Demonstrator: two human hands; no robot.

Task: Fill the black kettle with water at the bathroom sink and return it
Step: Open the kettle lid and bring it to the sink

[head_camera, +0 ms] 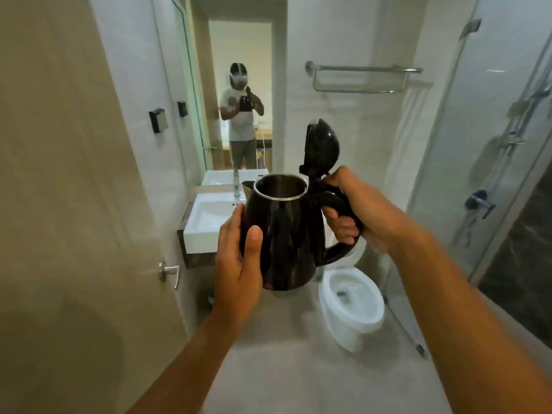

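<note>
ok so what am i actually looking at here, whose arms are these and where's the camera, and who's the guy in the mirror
There is no machine here. A person wears a wide-angle camera on the head, looking forward and down, so the two bare arms reaching in from the bottom are the wearer's own.

Both hands hold a black kettle. The right hand grips its handle, and the left hand steadies its side. The kettle's lid is flipped up, so the top is open; whether there is water inside cannot be seen.

The figure in the mirror is the same person reflected, wearing the headset and holding the kettle.

The room is a bathroom: a white sink with a tap sits ahead on the left, a toilet stands below the kettle, and a glass shower door is on the right.
</note>
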